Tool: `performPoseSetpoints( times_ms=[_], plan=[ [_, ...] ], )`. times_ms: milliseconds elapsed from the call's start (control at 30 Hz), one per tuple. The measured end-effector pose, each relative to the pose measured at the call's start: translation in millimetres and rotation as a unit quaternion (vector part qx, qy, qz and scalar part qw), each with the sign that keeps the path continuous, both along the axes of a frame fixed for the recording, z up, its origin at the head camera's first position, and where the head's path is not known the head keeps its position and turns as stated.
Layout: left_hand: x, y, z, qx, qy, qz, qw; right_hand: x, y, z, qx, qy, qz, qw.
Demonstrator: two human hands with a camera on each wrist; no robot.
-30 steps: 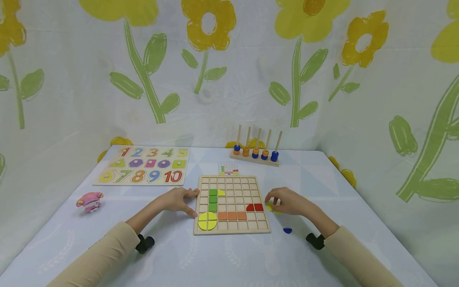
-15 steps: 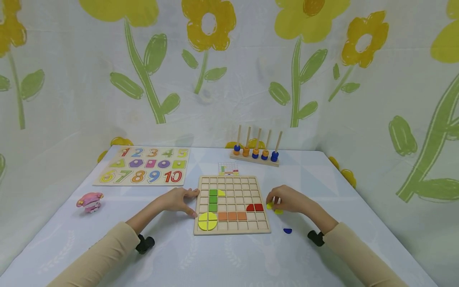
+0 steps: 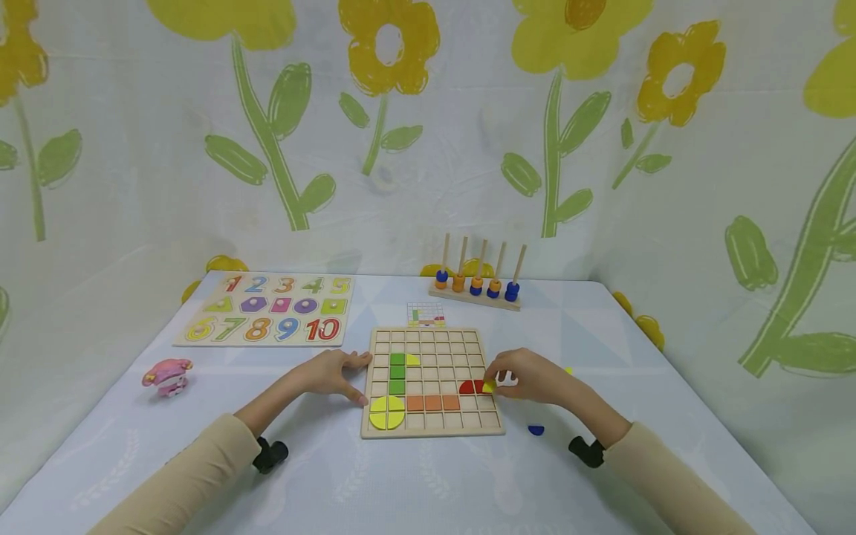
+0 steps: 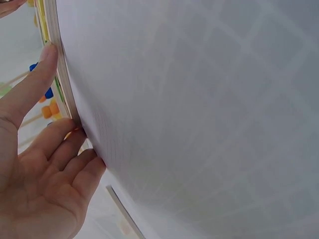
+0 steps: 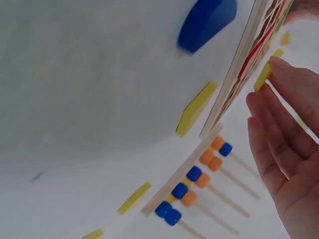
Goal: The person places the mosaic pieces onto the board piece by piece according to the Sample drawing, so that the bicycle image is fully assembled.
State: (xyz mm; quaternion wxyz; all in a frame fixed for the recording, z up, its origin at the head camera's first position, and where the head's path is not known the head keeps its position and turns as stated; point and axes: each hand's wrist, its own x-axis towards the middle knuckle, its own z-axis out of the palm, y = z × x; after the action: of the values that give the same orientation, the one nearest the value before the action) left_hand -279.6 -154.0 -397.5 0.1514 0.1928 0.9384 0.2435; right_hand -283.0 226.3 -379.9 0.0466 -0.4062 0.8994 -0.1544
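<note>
In the head view a wooden grid board point(image 3: 435, 433) lies mid-table. It holds three green squares point(image 3: 397, 371), three orange squares point(image 3: 433, 403), red pieces point(image 3: 467, 387), a yellow circle of quarter pieces point(image 3: 387, 412) and a single yellow quarter point(image 3: 412, 360). My left hand point(image 3: 328, 371) rests thumb and fingertips against the board's left edge, fingers spread. At the opposite side, my right hand point(image 3: 533, 376) pinches a yellow quarter-circle piece point(image 5: 266, 72) between thumb and fingers, over the board's right edge beside the red pieces.
A dark blue piece point(image 3: 536, 430) and several yellow pieces point(image 5: 197, 109) lie right of the board. Behind it are a small pattern card point(image 3: 426, 316) and a bead peg rack point(image 3: 475, 296). Left stand a number puzzle point(image 3: 267, 308) and a pink figurine point(image 3: 169, 375).
My right hand has picked up a yellow piece from the table right of the board and moved left with it to the board's edge. The left hand stays put.
</note>
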Motion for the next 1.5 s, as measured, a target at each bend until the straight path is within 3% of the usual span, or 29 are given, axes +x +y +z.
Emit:
performPoseSetpoints(
  times_ms=[367,1233,1500],
  plan=[
    [-0.1,0.0,-0.7,-0.002,0.0,0.003,1.0,14.8,-25.6,-0.6,0.011,0.003,0.017,0.9998],
    [-1.0,0.7,0.0,-0.008,-0.002,0.004,1.0,20.5,-33.1,-5.4,0.013,-0.008,0.03,0.9995],
    [-0.6,0.3,0.0,-0.005,0.002,0.0,1.0,23.5,-19.5,1.1,-0.009,0.022,-0.01,0.9997]
  ],
)
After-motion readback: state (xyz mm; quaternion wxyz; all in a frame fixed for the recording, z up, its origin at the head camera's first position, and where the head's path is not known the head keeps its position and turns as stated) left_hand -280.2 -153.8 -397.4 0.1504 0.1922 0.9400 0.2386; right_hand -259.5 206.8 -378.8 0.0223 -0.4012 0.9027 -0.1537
